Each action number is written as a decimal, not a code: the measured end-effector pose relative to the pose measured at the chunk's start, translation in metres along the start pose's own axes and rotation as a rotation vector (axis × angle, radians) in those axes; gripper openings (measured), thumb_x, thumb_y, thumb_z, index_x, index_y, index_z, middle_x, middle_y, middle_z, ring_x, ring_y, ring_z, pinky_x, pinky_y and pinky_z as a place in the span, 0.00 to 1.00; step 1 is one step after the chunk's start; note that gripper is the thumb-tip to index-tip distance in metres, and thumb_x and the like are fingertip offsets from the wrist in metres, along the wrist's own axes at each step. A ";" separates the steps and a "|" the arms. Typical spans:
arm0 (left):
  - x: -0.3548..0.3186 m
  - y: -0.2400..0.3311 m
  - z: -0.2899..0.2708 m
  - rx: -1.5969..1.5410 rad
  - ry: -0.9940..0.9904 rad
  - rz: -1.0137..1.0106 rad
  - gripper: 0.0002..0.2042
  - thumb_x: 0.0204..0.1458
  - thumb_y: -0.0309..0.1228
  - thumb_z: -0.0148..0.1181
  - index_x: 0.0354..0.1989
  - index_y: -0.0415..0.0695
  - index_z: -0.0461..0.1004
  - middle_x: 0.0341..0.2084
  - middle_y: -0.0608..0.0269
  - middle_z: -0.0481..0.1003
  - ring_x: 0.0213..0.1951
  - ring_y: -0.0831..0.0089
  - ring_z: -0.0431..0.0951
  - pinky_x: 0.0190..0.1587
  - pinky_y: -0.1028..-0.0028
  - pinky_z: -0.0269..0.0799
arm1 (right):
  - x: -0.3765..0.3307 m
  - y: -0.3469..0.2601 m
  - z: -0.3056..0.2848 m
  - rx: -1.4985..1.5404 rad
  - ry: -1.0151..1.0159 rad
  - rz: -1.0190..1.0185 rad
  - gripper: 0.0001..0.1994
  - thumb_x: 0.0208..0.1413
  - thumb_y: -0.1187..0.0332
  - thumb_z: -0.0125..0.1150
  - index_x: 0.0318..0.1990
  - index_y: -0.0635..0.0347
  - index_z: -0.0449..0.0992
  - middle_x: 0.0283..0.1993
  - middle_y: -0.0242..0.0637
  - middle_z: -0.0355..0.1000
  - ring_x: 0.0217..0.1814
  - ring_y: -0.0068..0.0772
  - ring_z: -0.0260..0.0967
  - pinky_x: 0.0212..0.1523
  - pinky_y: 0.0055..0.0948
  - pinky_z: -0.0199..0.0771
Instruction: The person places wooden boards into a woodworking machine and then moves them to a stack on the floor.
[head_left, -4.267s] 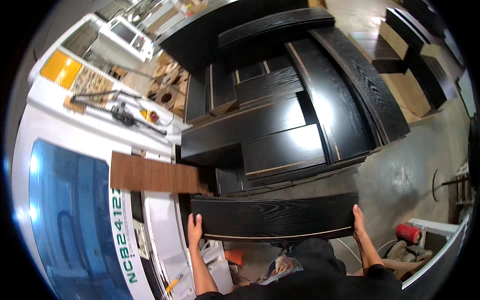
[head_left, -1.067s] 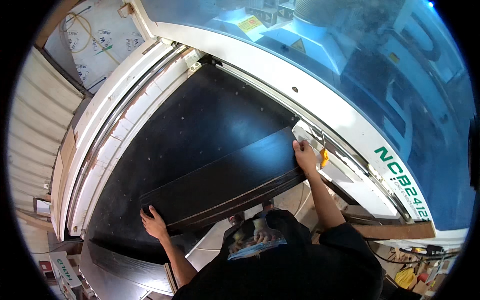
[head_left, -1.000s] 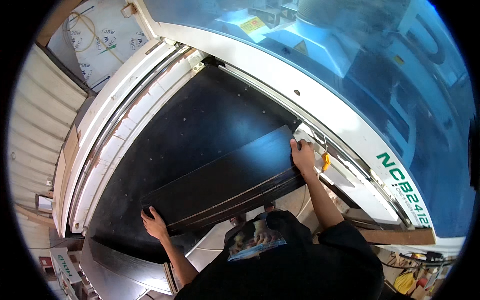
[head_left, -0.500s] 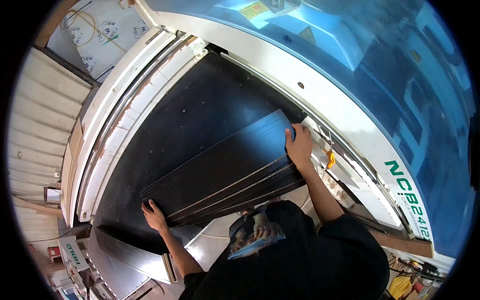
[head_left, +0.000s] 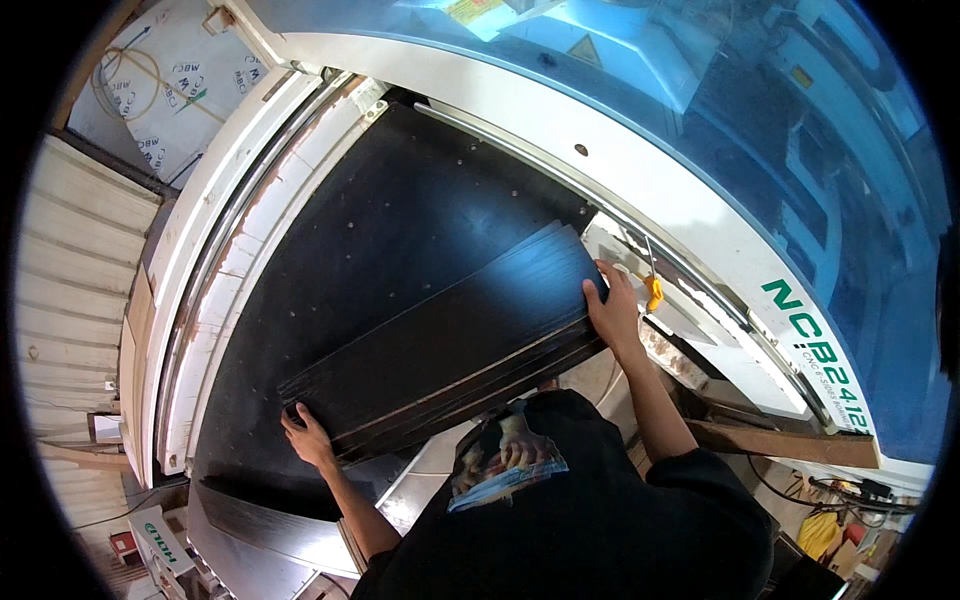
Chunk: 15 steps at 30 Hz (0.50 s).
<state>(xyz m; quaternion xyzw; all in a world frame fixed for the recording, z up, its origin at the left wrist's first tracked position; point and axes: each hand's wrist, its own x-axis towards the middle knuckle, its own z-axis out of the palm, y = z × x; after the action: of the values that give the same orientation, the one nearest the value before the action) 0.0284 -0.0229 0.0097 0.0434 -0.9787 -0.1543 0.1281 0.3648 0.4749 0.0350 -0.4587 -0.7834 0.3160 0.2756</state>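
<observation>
A stack of long black boards [head_left: 440, 335] with a wood-grain face lies slantwise in front of me. Its layers are slightly fanned, with pale cut edges showing on the near side. At the left end my left hand [head_left: 307, 436] presses in, thumb and fingers against the board ends. My right hand [head_left: 613, 305] grips the far right end, its thumb over the corner and its other fingers partly hidden. Under the stack is the dark table top [head_left: 390, 215] of the machine, dotted with small round marks.
A white beam with a rail [head_left: 255, 240] borders the table on the left. Beyond it rises the blue, clear-covered machine hood [head_left: 720, 120]. A yellow-orange air gun [head_left: 654, 292] hangs beside my right hand. Another black board stack [head_left: 270, 525] lies at the lower left.
The boards' near edges have drawn closer together, while their far right corners now show a slight offset. My right hand has shifted with that end. The view has turned a little.
</observation>
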 end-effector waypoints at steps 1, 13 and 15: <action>0.000 -0.002 0.001 -0.003 -0.002 0.003 0.35 0.63 0.62 0.44 0.68 0.46 0.66 0.57 0.41 0.73 0.57 0.41 0.74 0.57 0.51 0.70 | -0.008 0.001 -0.004 -0.042 0.066 -0.032 0.21 0.62 0.62 0.62 0.60 0.59 0.72 0.57 0.53 0.70 0.59 0.58 0.69 0.58 0.47 0.70; -0.003 0.003 -0.004 -0.011 0.017 -0.001 0.33 0.64 0.59 0.46 0.67 0.47 0.67 0.56 0.41 0.74 0.56 0.42 0.75 0.56 0.51 0.71 | -0.116 0.005 0.015 0.797 -0.049 0.692 0.37 0.65 0.59 0.62 0.74 0.54 0.46 0.67 0.48 0.62 0.67 0.42 0.62 0.59 0.44 0.69; -0.007 0.006 -0.008 -0.006 0.000 -0.025 0.33 0.64 0.59 0.46 0.67 0.47 0.66 0.57 0.41 0.74 0.56 0.42 0.75 0.56 0.51 0.71 | -0.106 0.008 0.039 0.782 0.031 0.652 0.38 0.65 0.59 0.62 0.74 0.52 0.45 0.67 0.46 0.63 0.66 0.41 0.63 0.57 0.45 0.70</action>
<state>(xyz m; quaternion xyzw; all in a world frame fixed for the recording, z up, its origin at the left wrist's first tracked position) 0.0368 -0.0185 0.0169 0.0554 -0.9776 -0.1587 0.1266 0.3864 0.3742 -0.0112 -0.5467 -0.4186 0.6481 0.3254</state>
